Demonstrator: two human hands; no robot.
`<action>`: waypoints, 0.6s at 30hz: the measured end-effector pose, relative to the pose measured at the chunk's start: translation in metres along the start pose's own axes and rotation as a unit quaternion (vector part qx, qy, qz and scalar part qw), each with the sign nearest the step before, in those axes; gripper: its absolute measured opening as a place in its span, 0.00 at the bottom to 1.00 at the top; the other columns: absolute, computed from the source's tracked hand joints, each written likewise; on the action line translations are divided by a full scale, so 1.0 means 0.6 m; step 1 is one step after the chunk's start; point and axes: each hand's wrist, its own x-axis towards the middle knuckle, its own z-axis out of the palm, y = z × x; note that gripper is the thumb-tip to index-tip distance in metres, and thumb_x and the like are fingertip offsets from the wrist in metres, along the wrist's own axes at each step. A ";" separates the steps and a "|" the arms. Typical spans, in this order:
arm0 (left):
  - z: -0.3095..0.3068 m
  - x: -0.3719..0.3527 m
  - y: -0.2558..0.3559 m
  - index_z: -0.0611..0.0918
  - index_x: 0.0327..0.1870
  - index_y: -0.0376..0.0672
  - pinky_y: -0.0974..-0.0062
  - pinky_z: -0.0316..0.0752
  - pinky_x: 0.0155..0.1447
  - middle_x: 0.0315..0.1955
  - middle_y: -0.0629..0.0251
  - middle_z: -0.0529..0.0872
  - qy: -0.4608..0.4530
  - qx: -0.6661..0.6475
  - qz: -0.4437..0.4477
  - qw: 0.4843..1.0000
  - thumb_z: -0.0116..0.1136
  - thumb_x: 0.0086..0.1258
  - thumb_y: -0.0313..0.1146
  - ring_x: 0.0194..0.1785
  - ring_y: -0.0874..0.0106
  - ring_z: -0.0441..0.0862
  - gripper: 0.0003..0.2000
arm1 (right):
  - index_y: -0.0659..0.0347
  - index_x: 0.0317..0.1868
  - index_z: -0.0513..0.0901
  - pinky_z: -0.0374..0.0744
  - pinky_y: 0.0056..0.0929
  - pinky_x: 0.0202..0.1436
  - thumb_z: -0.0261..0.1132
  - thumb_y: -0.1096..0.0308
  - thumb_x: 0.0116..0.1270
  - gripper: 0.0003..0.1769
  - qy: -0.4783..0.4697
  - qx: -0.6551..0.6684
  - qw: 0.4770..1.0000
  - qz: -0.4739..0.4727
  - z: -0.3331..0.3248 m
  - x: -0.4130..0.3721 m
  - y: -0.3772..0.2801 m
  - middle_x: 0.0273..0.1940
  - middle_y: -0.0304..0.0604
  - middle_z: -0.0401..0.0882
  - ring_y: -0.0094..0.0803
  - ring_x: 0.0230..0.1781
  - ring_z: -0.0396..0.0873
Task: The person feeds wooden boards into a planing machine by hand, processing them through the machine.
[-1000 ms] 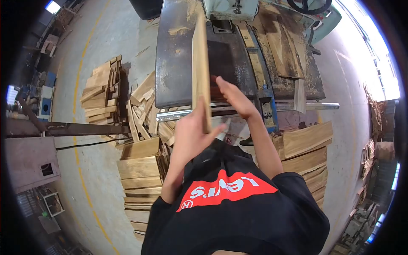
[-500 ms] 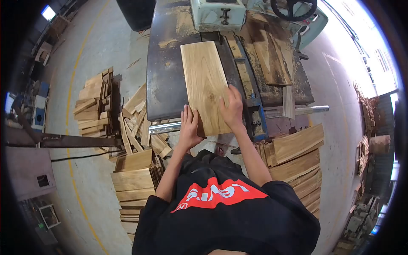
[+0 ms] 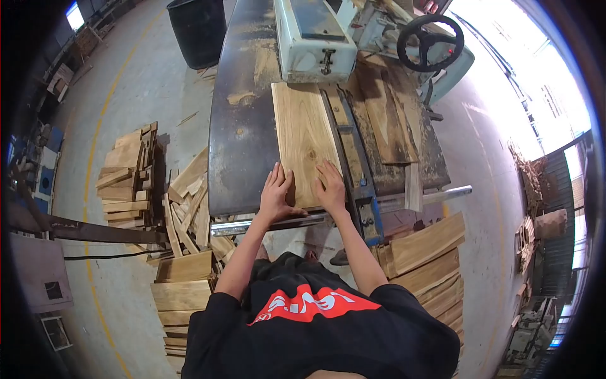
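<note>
In the head view, both hands, left and right, spread over the board just before the machine housing, best kept flat and square.

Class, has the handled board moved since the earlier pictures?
Yes: the board has moved forward, its far end now at the pale machine housing.

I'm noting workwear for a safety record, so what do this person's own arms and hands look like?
Both the left hand and right hand are bare: no gloves, and no watch or bracelet on either wrist. The forearms are uncovered below the short black sleeves of a black fabric T-shirt, which has a red chest panel with white lettering.
</note>
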 end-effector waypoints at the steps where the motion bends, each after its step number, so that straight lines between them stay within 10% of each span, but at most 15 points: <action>1: 0.000 0.016 -0.012 0.70 0.80 0.33 0.42 0.52 0.88 0.81 0.30 0.63 0.002 0.005 0.001 1.000 0.86 0.32 0.69 0.89 0.39 0.52 0.70 | 0.62 0.66 0.85 0.70 0.49 0.82 0.69 0.66 0.74 0.22 0.020 0.001 1.000 0.001 0.007 0.021 0.003 0.77 0.57 0.74 0.56 0.80 0.69; 18: -0.021 0.207 -0.133 0.71 0.81 0.36 0.47 0.55 0.88 0.81 0.38 0.67 0.049 0.023 -0.030 0.998 0.87 0.36 0.65 0.88 0.42 0.55 0.67 | 0.62 0.51 0.88 0.82 0.46 0.70 0.70 0.67 0.73 0.10 0.139 -0.012 0.990 0.014 0.119 0.255 0.051 0.62 0.55 0.88 0.53 0.67 0.84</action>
